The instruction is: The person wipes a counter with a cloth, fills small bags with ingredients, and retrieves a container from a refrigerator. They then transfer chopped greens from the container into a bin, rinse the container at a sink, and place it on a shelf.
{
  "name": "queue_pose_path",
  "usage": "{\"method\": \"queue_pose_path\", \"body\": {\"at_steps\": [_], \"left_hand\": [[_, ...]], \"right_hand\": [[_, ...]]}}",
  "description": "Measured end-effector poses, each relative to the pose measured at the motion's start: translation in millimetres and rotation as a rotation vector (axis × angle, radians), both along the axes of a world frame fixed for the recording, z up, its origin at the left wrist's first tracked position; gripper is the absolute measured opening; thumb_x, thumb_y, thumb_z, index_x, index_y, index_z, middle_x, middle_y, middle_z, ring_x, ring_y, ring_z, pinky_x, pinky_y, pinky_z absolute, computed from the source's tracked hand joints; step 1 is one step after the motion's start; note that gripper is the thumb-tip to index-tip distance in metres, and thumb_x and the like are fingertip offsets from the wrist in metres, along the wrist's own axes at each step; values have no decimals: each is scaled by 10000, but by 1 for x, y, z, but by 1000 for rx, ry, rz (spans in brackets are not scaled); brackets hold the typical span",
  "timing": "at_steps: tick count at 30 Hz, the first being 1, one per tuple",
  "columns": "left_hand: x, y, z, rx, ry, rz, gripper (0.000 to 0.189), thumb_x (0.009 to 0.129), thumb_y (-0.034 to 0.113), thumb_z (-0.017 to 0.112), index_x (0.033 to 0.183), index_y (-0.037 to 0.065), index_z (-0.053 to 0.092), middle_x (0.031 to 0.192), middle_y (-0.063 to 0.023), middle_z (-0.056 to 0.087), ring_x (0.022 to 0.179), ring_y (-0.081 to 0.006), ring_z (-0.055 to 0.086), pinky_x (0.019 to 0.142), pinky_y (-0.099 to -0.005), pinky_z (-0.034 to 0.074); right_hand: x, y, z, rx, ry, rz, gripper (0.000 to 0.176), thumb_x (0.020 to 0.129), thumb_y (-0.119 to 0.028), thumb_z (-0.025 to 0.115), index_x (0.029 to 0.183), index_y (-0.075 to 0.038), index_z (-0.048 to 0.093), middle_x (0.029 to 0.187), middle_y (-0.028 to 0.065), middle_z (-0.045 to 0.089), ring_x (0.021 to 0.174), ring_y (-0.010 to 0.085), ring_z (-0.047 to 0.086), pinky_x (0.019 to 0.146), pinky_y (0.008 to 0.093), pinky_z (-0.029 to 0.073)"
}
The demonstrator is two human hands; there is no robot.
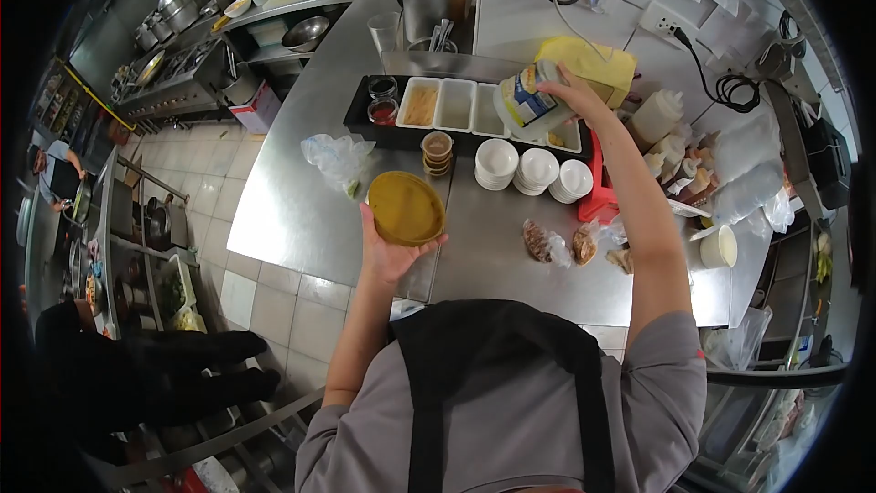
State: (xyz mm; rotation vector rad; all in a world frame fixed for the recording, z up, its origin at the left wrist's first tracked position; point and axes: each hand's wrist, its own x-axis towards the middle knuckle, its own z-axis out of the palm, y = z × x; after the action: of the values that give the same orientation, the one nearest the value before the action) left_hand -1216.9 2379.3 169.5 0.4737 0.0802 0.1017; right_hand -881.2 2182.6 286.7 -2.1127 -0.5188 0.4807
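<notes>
My left hand (391, 256) is closed around the edge of a round mustard-yellow lid (406, 208), held above the steel counter. My right hand (579, 96) grips a large plastic jar (527, 105) with a blue and yellow label. The jar is tilted over a row of white inserts in a black holder (359, 119). One insert (422, 102) holds pale strips; the contents of the insert under the jar are mostly hidden. Stacked white bowls (495, 164) and small lidded cups (437, 151) stand in front of the holder.
A crumpled plastic bag (333, 160) lies left on the counter (274, 210). Small bags of brown food (538, 242) lie nearer me. Squeeze bottles (657, 117) and a white tub (718, 246) stand right. A steel pitcher (425, 2) stands behind. Another person (59, 173) works far left.
</notes>
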Motion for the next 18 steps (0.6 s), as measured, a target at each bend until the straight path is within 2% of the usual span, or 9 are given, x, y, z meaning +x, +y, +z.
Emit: {"method": "queue_pose_path", "body": {"at_steps": [4, 6, 8, 11, 13, 15, 18], "left_hand": [[-3, 6, -4, 4, -32, 5, 901, 760, 776, 309, 1359, 103, 295, 1314, -154, 414, 1172, -346, 445, 942, -580, 365], [-5, 8, -6, -4, -6, 32, 918, 753, 786, 295, 1371, 107, 275, 1334, -162, 390, 1180, -364, 435, 948, -592, 354], [-7, 11, -7, -14, 19, 57, 934, 746, 795, 282, 1383, 112, 255, 1355, -170, 366, 1189, -382, 425, 954, -604, 344], [-8, 14, -6, 16, 7, 41, 934, 743, 796, 290, 1381, 115, 256, 1352, -166, 369, 1183, -372, 432, 954, -606, 343], [-7, 13, -2, -2, 12, 58, 898, 754, 776, 320, 1359, 113, 290, 1318, -142, 409, 1175, -334, 444, 930, -579, 378], [-5, 13, -2, -3, 9, 49, 900, 747, 781, 323, 1358, 121, 291, 1315, -142, 410, 1169, -334, 446, 926, -578, 382], [-2, 12, 2, -8, 11, 34, 903, 735, 788, 325, 1355, 132, 293, 1307, -142, 413, 1159, -337, 451, 920, -576, 388]], "right_hand": [[2, 21, 8, -137, -1, 13, 1096, 606, -536, 671, 1447, -125, 100, 1377, 176, 336, 1112, 316, 468, 691, 404, 502], [4, 26, 8, -169, -98, -25, 1118, 546, -542, 698, 1436, -126, 164, 1297, 247, 416, 1025, 352, 555, 623, 406, 537], [5, 26, 8, -162, -95, -29, 1111, 549, -541, 695, 1435, -127, 167, 1280, 249, 429, 1002, 349, 565, 612, 403, 536], [4, 23, 9, -136, -63, -34, 1097, 559, -535, 687, 1434, -127, 167, 1255, 246, 448, 965, 333, 577, 590, 389, 530], [5, 19, 10, -119, -35, -33, 1092, 565, -530, 683, 1434, -124, 163, 1248, 239, 454, 951, 321, 581, 578, 378, 526], [6, 14, 10, -22, 47, -27, 1096, 572, -527, 680, 1435, -107, 150, 1240, 227, 460, 916, 303, 586, 558, 343, 513], [10, 9, 5, -26, -3, -37, 1086, 591, -522, 676, 1434, -89, 145, 1249, 203, 463, 923, 285, 583, 584, 336, 506]]}}
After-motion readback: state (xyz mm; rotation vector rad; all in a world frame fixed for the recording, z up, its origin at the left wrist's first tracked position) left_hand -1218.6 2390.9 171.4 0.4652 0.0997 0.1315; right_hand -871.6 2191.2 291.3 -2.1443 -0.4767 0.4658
